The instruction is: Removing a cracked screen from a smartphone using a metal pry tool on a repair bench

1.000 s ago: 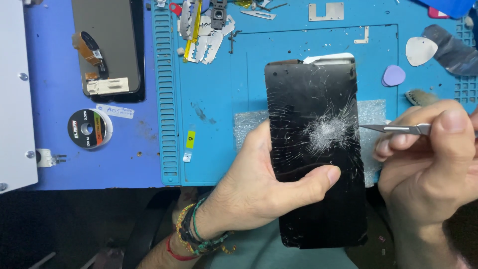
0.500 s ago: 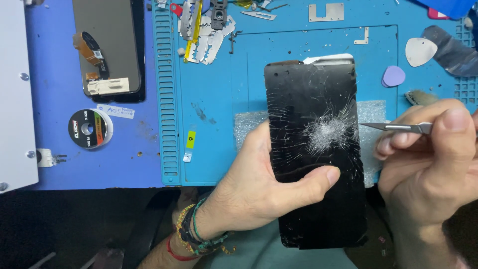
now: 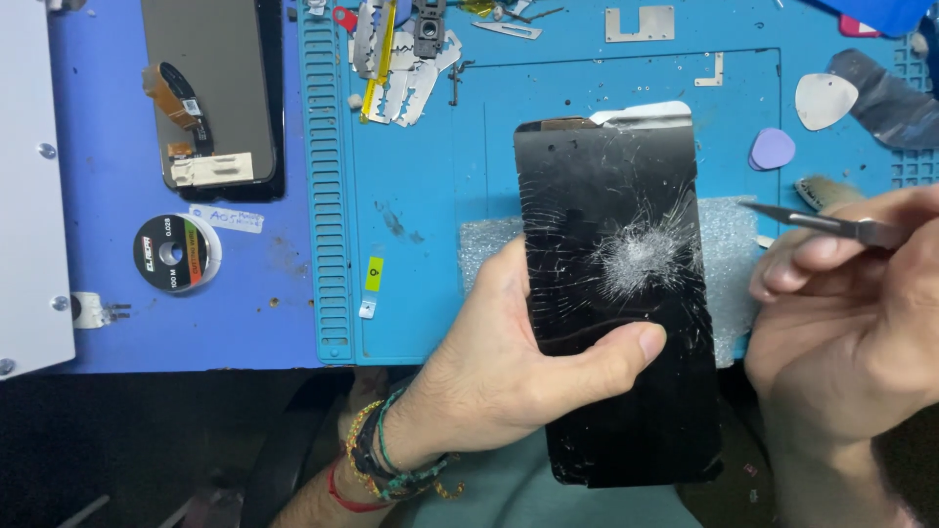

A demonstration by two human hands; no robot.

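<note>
My left hand (image 3: 499,367) grips a black phone screen (image 3: 611,225) from its left edge, thumb laid across the glass. The glass is shattered, with cracks spreading from a white impact spot near its middle. The screen lies lengthwise over the blue work mat (image 3: 430,244), its lower end past the table's front edge. My right hand (image 3: 851,313) holds thin metal tweezers (image 3: 817,223), their tip pointing left and standing a little off the screen's right edge.
A second display panel (image 3: 210,88) with flex cables lies at the upper left. A small wire spool (image 3: 176,252) sits below it. Razor blades (image 3: 396,59), metal parts and plastic picks (image 3: 822,98) line the mat's far edge. A white slab (image 3: 29,186) borders the left.
The tweezers' tip has drawn back to the right, away from the screen's right edge. My left hand and the screen stay where they were.
</note>
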